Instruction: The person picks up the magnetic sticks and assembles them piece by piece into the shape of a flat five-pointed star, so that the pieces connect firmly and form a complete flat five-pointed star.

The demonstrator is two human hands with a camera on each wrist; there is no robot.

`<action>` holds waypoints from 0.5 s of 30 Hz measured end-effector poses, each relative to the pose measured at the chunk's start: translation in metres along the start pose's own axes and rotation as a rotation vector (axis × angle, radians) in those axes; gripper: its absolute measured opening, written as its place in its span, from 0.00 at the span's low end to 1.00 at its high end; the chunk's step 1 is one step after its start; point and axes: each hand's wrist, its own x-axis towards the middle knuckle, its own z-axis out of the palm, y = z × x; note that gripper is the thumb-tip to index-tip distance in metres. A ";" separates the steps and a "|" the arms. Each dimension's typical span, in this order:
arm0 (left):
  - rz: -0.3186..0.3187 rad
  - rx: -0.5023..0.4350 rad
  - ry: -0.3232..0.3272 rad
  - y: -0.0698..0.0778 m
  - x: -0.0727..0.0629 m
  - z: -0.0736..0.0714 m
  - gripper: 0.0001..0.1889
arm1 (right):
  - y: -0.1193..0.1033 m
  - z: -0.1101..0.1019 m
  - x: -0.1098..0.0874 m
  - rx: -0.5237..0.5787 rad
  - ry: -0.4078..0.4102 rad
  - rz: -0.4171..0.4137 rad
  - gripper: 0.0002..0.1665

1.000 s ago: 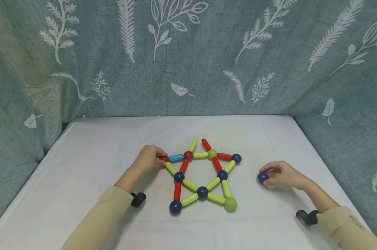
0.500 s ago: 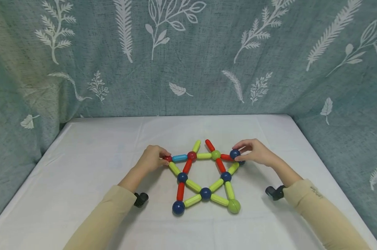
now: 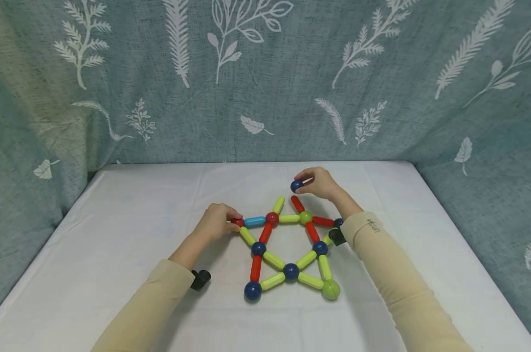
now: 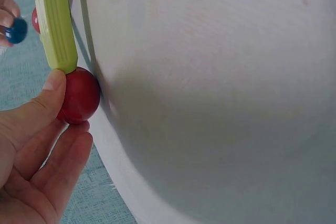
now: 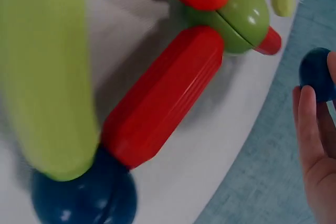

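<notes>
A star-like frame of coloured rods and balls lies on the white table. At its left corner my left hand [image 3: 217, 222] pinches a red ball [image 4: 81, 95], which joins a blue rod [image 3: 254, 221] and a yellow-green rod [image 4: 56, 27]. Beyond the frame's far side, my right hand [image 3: 320, 184] holds a loose dark blue ball [image 3: 297, 186] between thumb and fingers. Just below that ball, the free ends of a red rod [image 3: 298, 203] and a yellow-green rod [image 3: 279, 204] point away from me. My right wrist camera partly covers the blue ball [image 3: 338, 223] at the right corner.
A white cloth covers the table [image 3: 160, 195]. Behind it hangs a teal curtain [image 3: 195, 122] with white leaf prints. The near corners of the frame carry a blue ball [image 3: 253, 291] and a green ball [image 3: 331, 289].
My right hand has carried the loose blue ball from the table's right side, over the right corner, to the far side of the frame. My left hand keeps its pinch, and the frame has shifted slightly right.
</notes>
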 end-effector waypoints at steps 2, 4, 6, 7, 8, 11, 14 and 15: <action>-0.002 -0.001 0.002 -0.001 0.000 0.000 0.16 | -0.006 0.005 0.006 -0.028 -0.006 0.016 0.21; -0.001 -0.002 0.001 -0.001 0.000 -0.001 0.16 | -0.011 0.011 0.010 -0.055 -0.016 0.033 0.21; -0.001 -0.003 -0.001 -0.001 0.000 -0.001 0.16 | -0.014 0.015 0.014 -0.074 -0.021 0.054 0.20; 0.002 -0.003 -0.003 -0.001 0.000 -0.001 0.16 | -0.015 0.017 0.016 -0.085 -0.023 0.066 0.20; 0.004 -0.002 -0.004 -0.002 0.001 -0.001 0.16 | -0.016 0.019 0.017 -0.093 -0.024 0.080 0.20; 0.002 0.004 -0.005 -0.002 0.001 -0.001 0.16 | -0.017 0.023 0.020 -0.101 -0.034 0.129 0.19; 0.002 0.009 -0.007 -0.001 0.001 -0.001 0.16 | -0.017 0.025 0.022 -0.088 -0.047 0.169 0.19; 0.000 0.011 -0.007 -0.001 0.001 -0.001 0.16 | -0.016 0.025 0.022 -0.084 -0.050 0.177 0.19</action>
